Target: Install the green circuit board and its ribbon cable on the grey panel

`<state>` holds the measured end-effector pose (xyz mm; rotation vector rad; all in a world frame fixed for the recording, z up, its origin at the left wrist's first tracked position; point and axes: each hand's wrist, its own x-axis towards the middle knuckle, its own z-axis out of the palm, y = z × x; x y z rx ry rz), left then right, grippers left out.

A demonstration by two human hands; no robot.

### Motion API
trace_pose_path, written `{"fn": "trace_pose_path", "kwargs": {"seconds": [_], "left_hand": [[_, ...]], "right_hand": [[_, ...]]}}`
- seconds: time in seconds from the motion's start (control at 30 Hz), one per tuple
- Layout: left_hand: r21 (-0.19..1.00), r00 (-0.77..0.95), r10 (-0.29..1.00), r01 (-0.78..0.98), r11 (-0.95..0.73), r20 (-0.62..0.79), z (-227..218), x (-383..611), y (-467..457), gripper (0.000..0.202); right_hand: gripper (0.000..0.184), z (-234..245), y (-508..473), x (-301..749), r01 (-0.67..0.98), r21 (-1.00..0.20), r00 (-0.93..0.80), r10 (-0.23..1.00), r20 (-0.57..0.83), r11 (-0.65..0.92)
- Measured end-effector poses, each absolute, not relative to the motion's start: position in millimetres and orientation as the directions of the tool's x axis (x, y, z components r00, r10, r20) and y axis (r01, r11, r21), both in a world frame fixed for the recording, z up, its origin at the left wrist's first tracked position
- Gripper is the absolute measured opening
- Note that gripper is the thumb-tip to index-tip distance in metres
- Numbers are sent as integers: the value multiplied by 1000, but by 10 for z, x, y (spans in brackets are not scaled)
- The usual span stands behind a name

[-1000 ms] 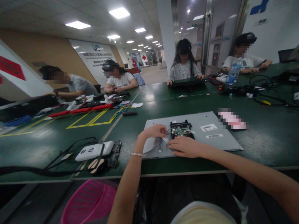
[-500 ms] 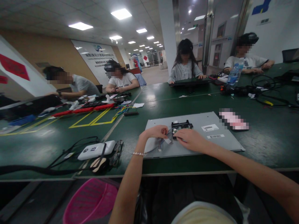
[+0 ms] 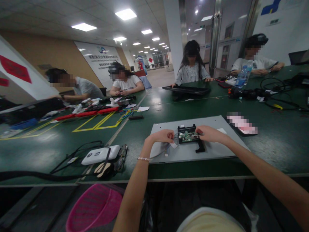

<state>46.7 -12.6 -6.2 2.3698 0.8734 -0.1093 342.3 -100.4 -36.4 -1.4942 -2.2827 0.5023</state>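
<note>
A flat grey metal panel point(image 3: 217, 149) lies on the green table in front of me. A small green circuit board in a black frame point(image 3: 188, 135) sits on its upper middle. My left hand point(image 3: 161, 136) is closed in a fist just left of the board, pinching thin wires point(image 3: 166, 149) that trail down over the panel. My right hand point(image 3: 209, 133) rests on the board's right edge, fingers curled on the black frame.
A white device with black cables point(image 3: 100, 155) lies to the left, and a pink basket point(image 3: 95, 207) sits below the table edge. A phone point(image 3: 242, 124) lies right of the panel. Several people work across the table among cables, a water bottle point(image 3: 242, 76) and a dark tray point(image 3: 187, 90).
My right hand moved from the lower left of the board, over it, to its right edge. My left hand stayed closed on the wires. A person opposite lifted a dark tray.
</note>
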Motion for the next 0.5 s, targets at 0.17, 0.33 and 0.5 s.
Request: {"fn": "trace_pose_path", "kwargs": {"seconds": [0.17, 0.33, 0.5], "left_hand": [[507, 775, 567, 620, -599, -278, -50, 474, -136, 32], [501, 768, 571, 630, -593, -290, -41, 474, -140, 32], [512, 780, 560, 614, -601, -278, -61, 464, -125, 32]], "right_hand": [[30, -370, -996, 3433, 774, -483, -408, 906, 114, 409], [32, -389, -977, 3444, 765, -500, -406, 907, 113, 405], [34, -376, -983, 3444, 769, -513, -388, 916, 97, 381]]}}
